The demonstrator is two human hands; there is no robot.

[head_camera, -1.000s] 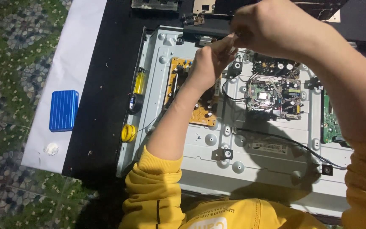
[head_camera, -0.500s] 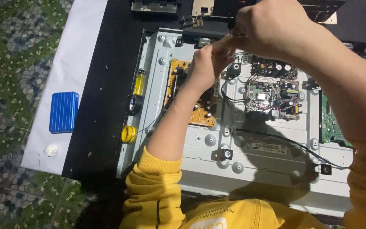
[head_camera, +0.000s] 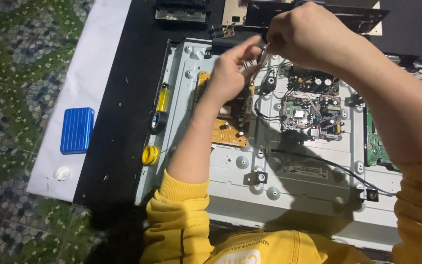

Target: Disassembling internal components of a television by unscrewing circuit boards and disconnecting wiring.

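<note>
Beside chassis (head_camera: 289,195), screwdriver (head_camera: 162,98), tape roll (head_camera: 150,155), blue case (head_camera: 77,130)

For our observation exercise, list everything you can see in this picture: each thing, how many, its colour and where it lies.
metal back panel: one, silver-grey, centre
tan circuit board: one, under the left forearm
wired circuit board: one, grey-black, panel middle
green circuit board: one, right, partly hidden
black cable: one, across the panel
screwdriver: one, yellow handle, left of the panel
tape roll: one, black, below the screwdriver
yellow spool: one, by the panel edge
blue case: one, on the white sheet
left hand: fingers pinching thin wires
right hand: meeting it above the panel
</note>
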